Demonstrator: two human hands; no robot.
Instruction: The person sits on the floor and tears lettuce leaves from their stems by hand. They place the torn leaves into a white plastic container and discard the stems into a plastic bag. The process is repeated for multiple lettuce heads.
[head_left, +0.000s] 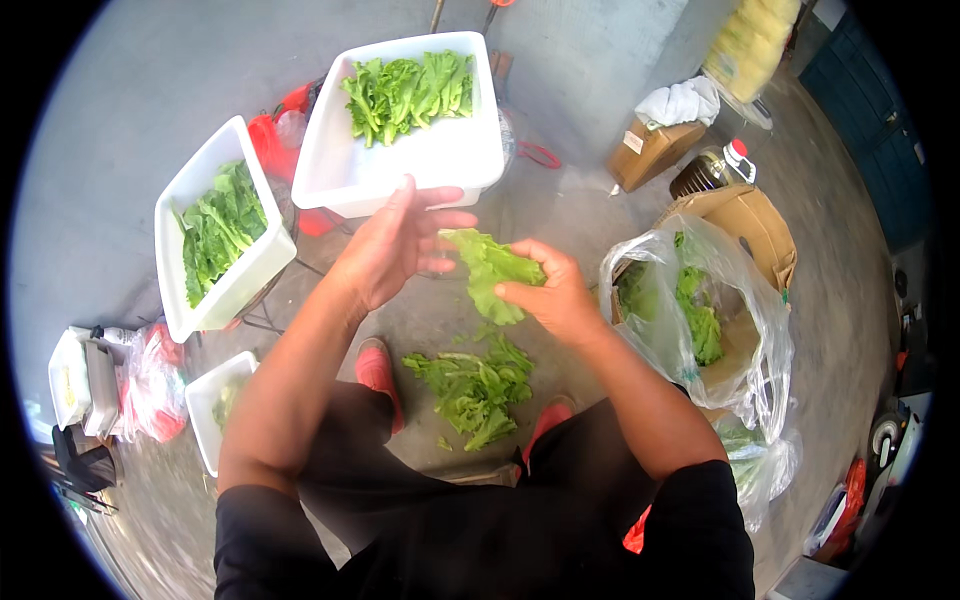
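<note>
A pale green lettuce leaf (491, 274) is pinched between the thumb and fingers of my right hand (553, 289). My left hand (401, 240) has its fingers spread just left of the leaf and holds nothing. Beyond it stands a white plastic tub (405, 166) with a row of green lettuce (409, 94) along its far side. A second white tub (271, 262), tilted in view at the left, contains darker leafy greens (221, 229). On the concrete floor between my feet lies a loose pile of lettuce leaves (476, 390).
At the right, a cardboard box (757, 217) lined with a clear plastic bag (769, 337) holds more greens. Behind it are a large oil jug (709, 172) and a closed carton (652, 154). A smaller white container (202, 405) and a bag of red items (154, 390) sit at the left.
</note>
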